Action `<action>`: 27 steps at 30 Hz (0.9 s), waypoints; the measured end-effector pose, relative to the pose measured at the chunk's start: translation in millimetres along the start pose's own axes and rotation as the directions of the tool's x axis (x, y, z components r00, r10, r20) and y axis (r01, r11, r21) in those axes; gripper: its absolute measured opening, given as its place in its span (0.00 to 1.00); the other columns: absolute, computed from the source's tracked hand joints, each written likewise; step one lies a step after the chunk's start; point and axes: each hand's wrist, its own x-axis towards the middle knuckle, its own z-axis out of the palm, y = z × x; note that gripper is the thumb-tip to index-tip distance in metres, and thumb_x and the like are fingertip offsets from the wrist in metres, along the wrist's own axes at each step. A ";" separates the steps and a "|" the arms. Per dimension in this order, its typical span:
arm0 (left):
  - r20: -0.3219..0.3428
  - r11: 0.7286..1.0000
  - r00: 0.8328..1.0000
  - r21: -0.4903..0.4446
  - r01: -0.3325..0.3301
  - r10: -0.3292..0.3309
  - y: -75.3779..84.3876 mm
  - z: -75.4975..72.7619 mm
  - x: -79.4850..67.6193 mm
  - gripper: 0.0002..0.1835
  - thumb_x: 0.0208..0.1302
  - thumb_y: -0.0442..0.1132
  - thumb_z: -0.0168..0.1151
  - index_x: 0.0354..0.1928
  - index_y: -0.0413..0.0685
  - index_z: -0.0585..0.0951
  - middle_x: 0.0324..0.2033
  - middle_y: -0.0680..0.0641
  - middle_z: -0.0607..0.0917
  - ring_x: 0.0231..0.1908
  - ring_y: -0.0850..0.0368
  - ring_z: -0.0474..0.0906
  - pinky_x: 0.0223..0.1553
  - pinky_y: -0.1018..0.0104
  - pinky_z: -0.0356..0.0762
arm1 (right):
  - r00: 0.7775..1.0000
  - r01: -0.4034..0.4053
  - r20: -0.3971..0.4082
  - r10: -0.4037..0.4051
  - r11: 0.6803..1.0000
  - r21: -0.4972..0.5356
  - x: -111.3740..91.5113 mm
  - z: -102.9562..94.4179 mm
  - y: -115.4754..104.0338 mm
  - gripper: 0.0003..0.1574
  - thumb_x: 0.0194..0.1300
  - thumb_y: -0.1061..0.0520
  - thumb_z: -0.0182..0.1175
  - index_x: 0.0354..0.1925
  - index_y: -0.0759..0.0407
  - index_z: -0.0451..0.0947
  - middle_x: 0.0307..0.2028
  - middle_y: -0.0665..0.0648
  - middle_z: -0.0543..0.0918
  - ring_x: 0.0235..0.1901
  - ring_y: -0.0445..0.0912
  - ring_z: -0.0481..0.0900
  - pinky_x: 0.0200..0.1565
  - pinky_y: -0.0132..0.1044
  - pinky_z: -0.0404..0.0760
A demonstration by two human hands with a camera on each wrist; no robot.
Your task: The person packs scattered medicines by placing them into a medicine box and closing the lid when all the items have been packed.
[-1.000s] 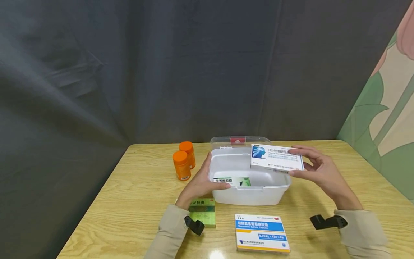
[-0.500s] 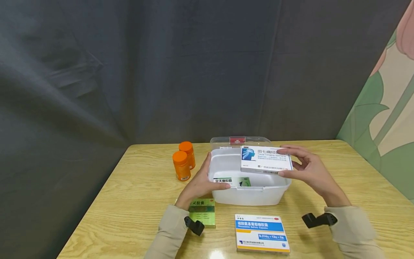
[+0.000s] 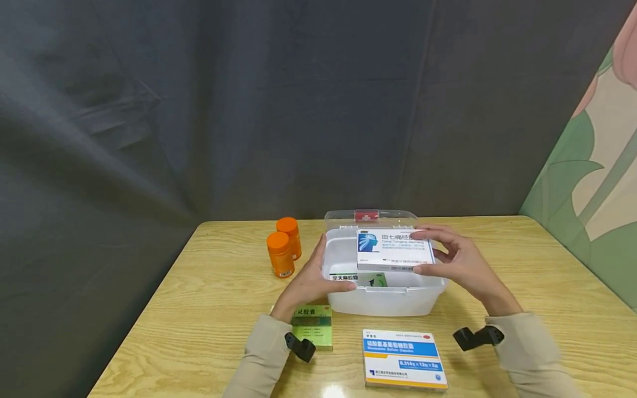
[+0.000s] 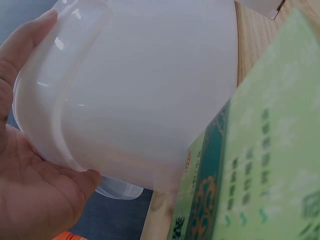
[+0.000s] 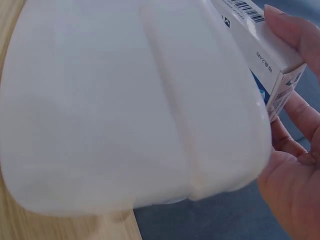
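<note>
While over the white bin (image 3: pixel 380 303), carton (image 3: pixel 390 251) left of right hand (image 3: pixel 463 268), end in its pinch; left hand (image 3: pixel 309 282) around bin corner.

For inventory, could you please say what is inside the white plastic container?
A green and white cardboard box; a held white and blue carton hides some of the interior.

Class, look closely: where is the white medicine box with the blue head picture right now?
In the head view, right of centre, the person's right grip holds the white medicine box over the open white tub.
</note>
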 end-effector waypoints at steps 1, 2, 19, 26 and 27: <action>-0.006 1.000 1.000 0.008 0.004 -0.004 -1.4 0.3 0.4 0.61 0.39 0.47 0.74 0.67 0.70 0.39 0.60 0.47 0.59 0.53 0.42 0.61 0.53 0.48 0.61 | 1.000 -0.002 0.006 0.002 1.000 -0.002 0.8 0.7 -0.2 0.35 0.43 0.59 0.71 0.52 0.56 0.73 0.59 0.52 0.63 0.58 0.48 0.59 0.50 0.26 0.64; -0.013 1.000 1.000 0.020 0.009 -0.009 -2.4 0.6 0.4 0.61 0.38 0.48 0.74 0.67 0.71 0.38 0.61 0.46 0.58 0.53 0.42 0.61 0.54 0.48 0.60 | 1.000 -0.007 0.012 0.007 1.000 0.001 1.7 1.3 -0.6 0.34 0.43 0.59 0.71 0.52 0.56 0.73 0.59 0.51 0.63 0.58 0.48 0.59 0.50 0.26 0.64; -0.043 0.996 0.998 0.076 0.046 -0.042 -1.6 3.0 2.7 0.65 0.35 0.53 0.74 0.67 0.68 0.34 0.66 0.50 0.48 0.56 0.46 0.59 0.58 0.49 0.51 | 0.997 -0.064 0.051 0.064 0.998 -0.012 15.6 6.1 -4.4 0.35 0.40 0.55 0.73 0.50 0.53 0.74 0.59 0.50 0.64 0.58 0.47 0.59 0.54 0.40 0.63; -0.036 0.996 0.999 0.082 0.042 -0.039 -0.7 5.1 3.0 0.64 0.35 0.53 0.74 0.66 0.71 0.35 0.67 0.55 0.44 0.59 0.53 0.56 0.60 0.54 0.49 | 0.993 -0.040 0.113 0.043 0.999 -0.028 21.7 12.2 -4.3 0.35 0.39 0.53 0.73 0.49 0.54 0.75 0.57 0.50 0.64 0.56 0.47 0.60 0.52 0.36 0.65; -0.035 0.996 0.999 0.083 0.040 -0.037 -0.4 5.3 3.2 0.64 0.35 0.53 0.74 0.66 0.71 0.35 0.67 0.55 0.44 0.59 0.54 0.56 0.60 0.54 0.49 | 0.992 -0.041 0.119 0.045 0.999 -0.033 22.3 12.8 -4.0 0.35 0.39 0.53 0.73 0.49 0.54 0.75 0.57 0.50 0.64 0.56 0.47 0.60 0.52 0.36 0.66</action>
